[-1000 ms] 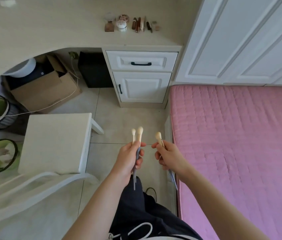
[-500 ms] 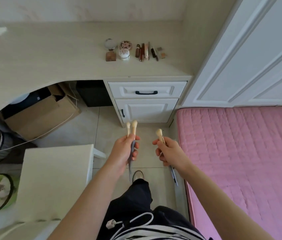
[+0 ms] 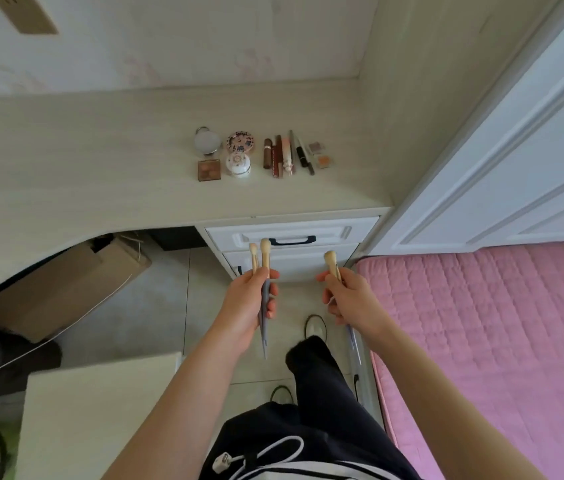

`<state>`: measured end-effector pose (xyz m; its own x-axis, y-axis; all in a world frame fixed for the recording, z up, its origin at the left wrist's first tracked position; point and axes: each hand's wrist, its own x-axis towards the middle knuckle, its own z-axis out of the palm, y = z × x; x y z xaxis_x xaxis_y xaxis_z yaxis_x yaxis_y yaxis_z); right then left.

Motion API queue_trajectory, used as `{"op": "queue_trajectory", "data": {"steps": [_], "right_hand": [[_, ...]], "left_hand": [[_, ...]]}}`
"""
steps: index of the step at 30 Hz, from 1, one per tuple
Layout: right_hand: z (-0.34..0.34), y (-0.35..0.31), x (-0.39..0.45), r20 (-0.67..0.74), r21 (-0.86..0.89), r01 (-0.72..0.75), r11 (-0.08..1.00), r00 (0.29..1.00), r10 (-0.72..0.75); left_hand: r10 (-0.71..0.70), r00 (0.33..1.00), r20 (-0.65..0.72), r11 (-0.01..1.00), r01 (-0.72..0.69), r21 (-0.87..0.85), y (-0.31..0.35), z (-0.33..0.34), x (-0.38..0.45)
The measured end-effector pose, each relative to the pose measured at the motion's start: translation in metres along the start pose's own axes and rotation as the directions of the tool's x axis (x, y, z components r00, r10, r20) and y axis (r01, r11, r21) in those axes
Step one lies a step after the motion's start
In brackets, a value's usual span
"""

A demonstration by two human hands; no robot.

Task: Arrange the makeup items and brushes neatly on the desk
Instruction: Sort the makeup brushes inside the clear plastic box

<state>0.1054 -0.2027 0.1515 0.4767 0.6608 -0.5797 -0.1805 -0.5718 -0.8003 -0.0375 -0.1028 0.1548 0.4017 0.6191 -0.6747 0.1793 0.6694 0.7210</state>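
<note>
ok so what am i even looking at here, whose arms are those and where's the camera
The camera sits on a person's head, looking forward and down, so the two bare arms are that person's own. There is no robot. The left hand grips two brushes, bristles up. The right hand grips one brush. Ahead is a pale desk with makeup already laid out: round compacts, a square palette and a row of lipsticks and pencils. White drawers sit beneath it, and a pink bed is on the right.

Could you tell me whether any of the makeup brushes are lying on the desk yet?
No, the left hand grips two brushes and the right hand one brush, short of the desk.
</note>
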Motion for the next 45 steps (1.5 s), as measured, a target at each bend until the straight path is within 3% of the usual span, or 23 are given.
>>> {"op": "queue_trajectory", "data": {"steps": [13, 23, 35, 45], "right_hand": [[-0.064, -0.099, 0.137, 0.052, -0.068, -0.023, 0.997, 0.998, 0.027], [-0.094, -0.128, 0.220, 0.033, -0.083, -0.080, 0.993, 0.996, 0.083], [-0.107, -0.121, 0.282, -0.133, -0.009, -0.201, 0.980, 0.971, 0.198], [-0.115, -0.118, 0.320, -0.267, -0.007, -0.307, 0.952, 0.918, 0.294]], "left_hand": [[-0.010, 0.998, -0.067, 0.999, 0.007, -0.047, 0.087, 0.088, 0.120], [-0.056, 0.993, -0.107, 0.994, 0.046, -0.094, 0.112, 0.144, 0.184], [-0.167, 0.982, -0.093, 0.985, 0.163, -0.051, 0.123, 0.174, 0.253], [-0.250, 0.968, 0.001, 0.959, 0.247, 0.139, 0.147, 0.197, 0.298]]}}
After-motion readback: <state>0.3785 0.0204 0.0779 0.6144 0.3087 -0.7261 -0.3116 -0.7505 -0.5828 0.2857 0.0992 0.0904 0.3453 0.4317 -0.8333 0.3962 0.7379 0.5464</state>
